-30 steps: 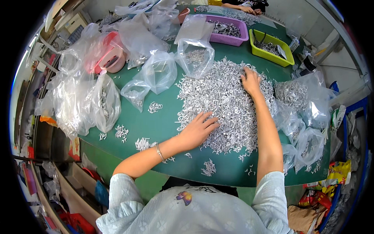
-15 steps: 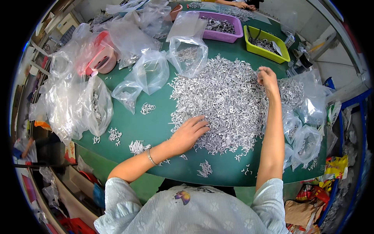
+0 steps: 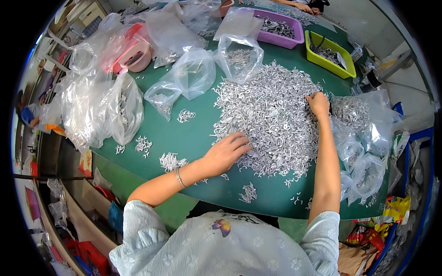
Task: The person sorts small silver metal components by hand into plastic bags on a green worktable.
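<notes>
On the green table [image 3: 193,133], a big heap of small silver metal clips [image 3: 271,119] is lying at the centre, spreading toward the right. The person's left hand [image 3: 225,152] is resting palm down on the near left edge of the heap, fingers spread and lying flat on the pieces, gripping nothing visible. The right hand [image 3: 318,102] is reaching to the far right edge of the heap, fingers curled down into the clips; whether it is pinching any, I cannot tell. Small clusters of clips [image 3: 171,161] are sitting apart on the near left. Clear plastic bags [image 3: 193,76] are slumping at the far left of the heap. A purple tray [image 3: 294,40] and a yellow-green tray [image 3: 343,69] are standing at the far edge.
</notes>
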`<state>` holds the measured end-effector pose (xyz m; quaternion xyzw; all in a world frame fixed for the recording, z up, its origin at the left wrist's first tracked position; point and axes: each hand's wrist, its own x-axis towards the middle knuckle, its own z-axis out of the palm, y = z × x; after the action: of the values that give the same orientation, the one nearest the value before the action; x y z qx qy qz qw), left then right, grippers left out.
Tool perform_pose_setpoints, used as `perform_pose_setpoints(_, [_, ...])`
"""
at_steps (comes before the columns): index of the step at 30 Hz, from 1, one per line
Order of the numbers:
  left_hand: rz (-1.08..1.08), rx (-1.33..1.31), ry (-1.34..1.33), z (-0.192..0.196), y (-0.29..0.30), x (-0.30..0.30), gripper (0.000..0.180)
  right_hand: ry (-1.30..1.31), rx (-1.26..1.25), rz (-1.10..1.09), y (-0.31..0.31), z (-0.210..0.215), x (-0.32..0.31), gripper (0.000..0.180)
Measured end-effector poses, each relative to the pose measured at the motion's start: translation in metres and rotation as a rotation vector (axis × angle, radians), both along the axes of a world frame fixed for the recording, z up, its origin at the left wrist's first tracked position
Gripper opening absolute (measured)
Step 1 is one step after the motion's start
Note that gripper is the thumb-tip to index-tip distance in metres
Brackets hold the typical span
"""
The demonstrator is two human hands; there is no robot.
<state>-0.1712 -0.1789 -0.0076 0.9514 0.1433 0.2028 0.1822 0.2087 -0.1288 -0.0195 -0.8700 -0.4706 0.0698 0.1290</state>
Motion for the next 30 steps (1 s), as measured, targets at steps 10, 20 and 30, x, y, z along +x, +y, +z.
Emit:
perform_pose_setpoints(10, [0.042, -0.108, -0.067, -0.003, 0.002, -0.013, 0.027, 0.796, 0.628, -0.013, -0.023, 0.015, -0.021, 0.028])
perform_pose_setpoints(20, [0.091, -0.097, -0.108, 0.0, 0.0, -0.006, 0.023, 0.37, 0.68, 0.116, -0.06, 0.033, -0.058, 0.022])
perform_pose_setpoints(30, [0.137, -0.107, -0.108, 0.0, -0.01, 0.0, 0.024, 1.475, 0.691, -0.051, -0.102, 0.028, -0.072, 0.022])
